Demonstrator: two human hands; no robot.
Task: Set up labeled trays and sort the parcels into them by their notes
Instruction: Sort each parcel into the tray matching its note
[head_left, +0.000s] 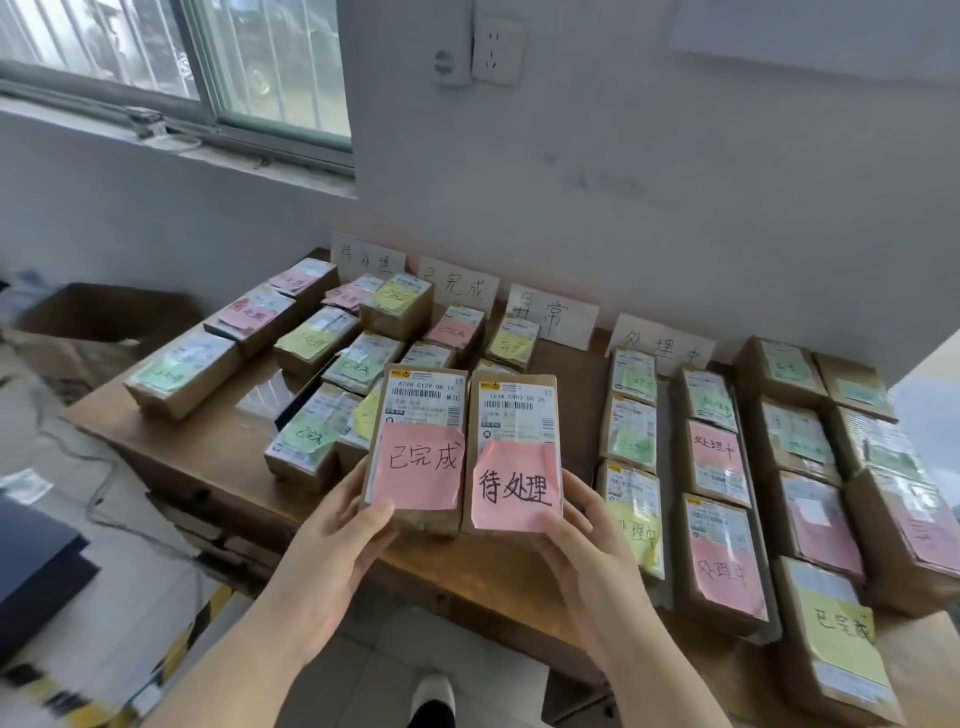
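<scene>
I hold two brown parcels side by side, raised above the wooden table (218, 457). My left hand (345, 525) grips the left parcel (422, 410), whose pink note reads 已完成. My right hand (582, 525) grips the right parcel (511, 410), whose pink note reads 待处理. Four white paper labels lean on the wall behind the table: 待处理 (368, 255), 已完成 (458, 285), 异常 (551, 315) and 处理中 (660, 345). Several parcels with pink, yellow or green notes lie in rows below the labels and on the right half of the table.
An open cardboard box (98, 317) stands on the floor left of the table. A dark flat object (36, 556) lies at the lower left. Cables trail on the floor. A window is at the upper left, a wall socket (496, 49) above the table.
</scene>
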